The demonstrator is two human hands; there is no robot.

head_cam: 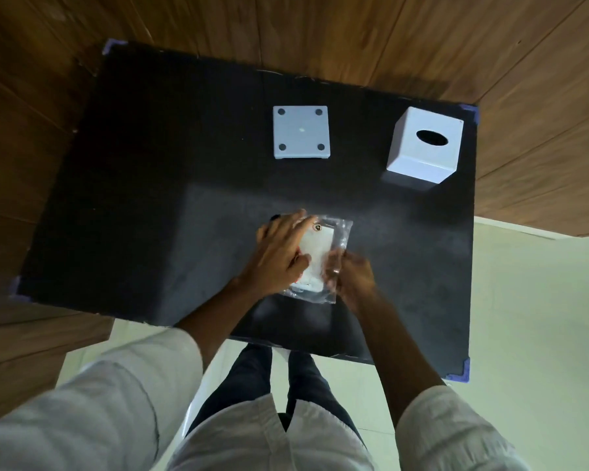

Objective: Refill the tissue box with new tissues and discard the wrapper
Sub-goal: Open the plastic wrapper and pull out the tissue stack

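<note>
A pack of white tissues (315, 256) in a clear plastic wrapper (340, 232) lies near the front middle of the black table (150, 198). My left hand (279, 253) lies on the pack's left side, fingers spread over its top. At the pack's right edge my right hand (351, 277) grips the wrapper; it is blurred. The white cube tissue box (425, 146), oval slot facing up, stands at the back right. Its flat square base plate (301, 132), with dark round feet at the corners, lies apart at the back middle.
Wooden panelling (388, 35) surrounds the table at the back and left. Pale tiled floor (541, 317) shows at the right and front. My legs (252, 379) stand at the table's front edge. Blue guards (463, 368) cap the table's corners.
</note>
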